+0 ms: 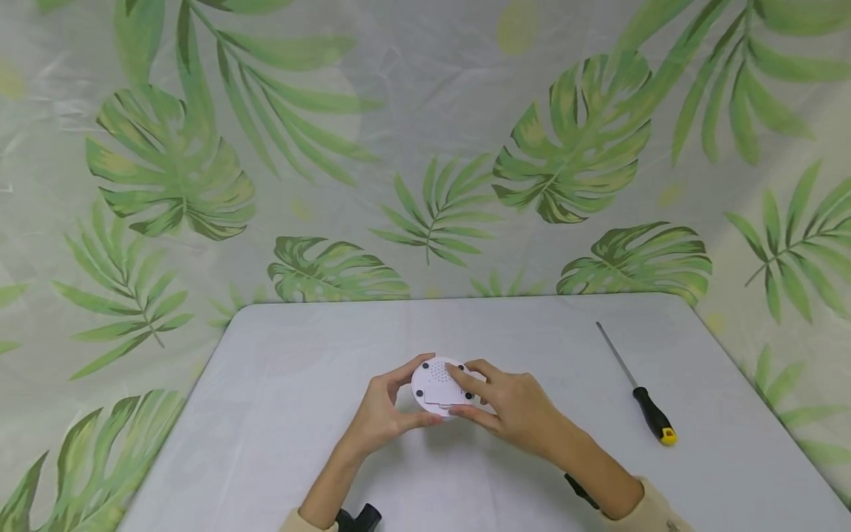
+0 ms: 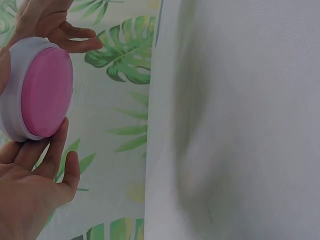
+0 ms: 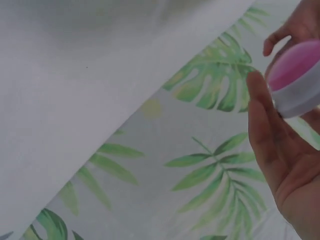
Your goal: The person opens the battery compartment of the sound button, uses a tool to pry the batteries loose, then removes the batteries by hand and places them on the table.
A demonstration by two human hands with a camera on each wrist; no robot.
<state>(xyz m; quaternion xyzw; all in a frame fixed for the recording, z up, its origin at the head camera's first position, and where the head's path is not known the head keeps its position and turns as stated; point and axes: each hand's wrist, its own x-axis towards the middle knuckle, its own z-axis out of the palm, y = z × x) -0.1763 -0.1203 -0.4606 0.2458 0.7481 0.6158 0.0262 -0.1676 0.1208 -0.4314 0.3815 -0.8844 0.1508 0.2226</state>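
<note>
Both hands hold up a round white push-button device (image 1: 436,390) above the table. Its underside faces the head camera, with a cluster of speaker holes, a battery cover and several small dark feet. A domed pink top (image 2: 47,92) shows in the left wrist view. My left hand (image 1: 380,414) grips the left edge between thumb and fingers. On the right side, my right hand (image 1: 518,405) holds the device, thumb at the lower rim by the battery cover and a finger across the underside. In the right wrist view the white rim (image 3: 300,97) is partly cut off.
A screwdriver (image 1: 651,412) with a black and yellow handle lies on the right of the white-covered table (image 1: 299,355), its tip pointing away. Behind the table hangs a leaf-patterned cloth (image 1: 425,111). Black wrist gear (image 1: 362,517) shows near the left sleeve.
</note>
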